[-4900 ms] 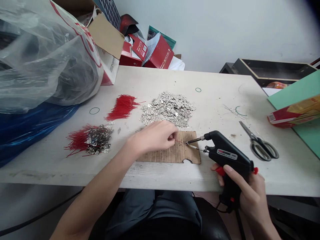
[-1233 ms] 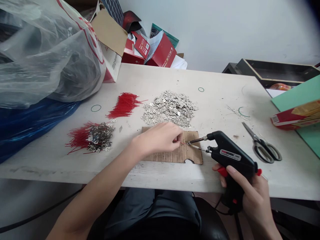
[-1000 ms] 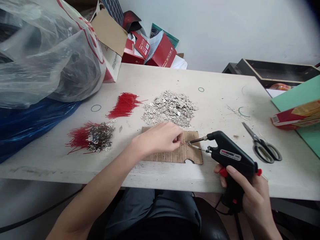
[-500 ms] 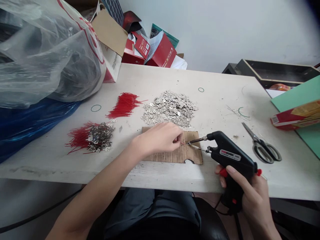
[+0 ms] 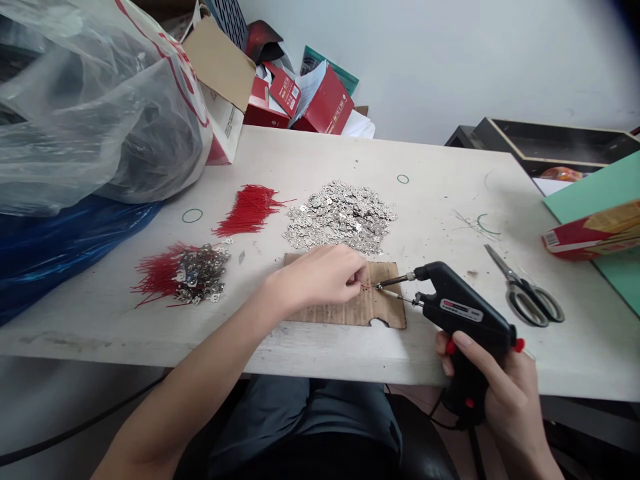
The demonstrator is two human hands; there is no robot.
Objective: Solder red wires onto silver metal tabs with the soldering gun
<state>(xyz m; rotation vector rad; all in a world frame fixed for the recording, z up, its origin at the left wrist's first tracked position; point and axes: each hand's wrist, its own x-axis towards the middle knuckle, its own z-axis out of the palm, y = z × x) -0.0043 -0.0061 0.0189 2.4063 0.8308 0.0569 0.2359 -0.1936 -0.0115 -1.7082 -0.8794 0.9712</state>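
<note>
My left hand is closed in a pinch over a piece of brown cardboard, holding a short red wire. The wire's far end meets a small metal piece at the tip of a black soldering gun. My right hand wraps round the gun's grip, with a finger at its red trigger. A thin feed tube under the iron tip also points at that spot. Past the cardboard lies a heap of small silver metal tabs. Most of the wire is hidden by my left fingers.
A bundle of red wires lies left of the tabs, and a pile of wires with tabs sits nearer me. Scissors rest right of the gun. Plastic bags fill the left side; a red box stands at right.
</note>
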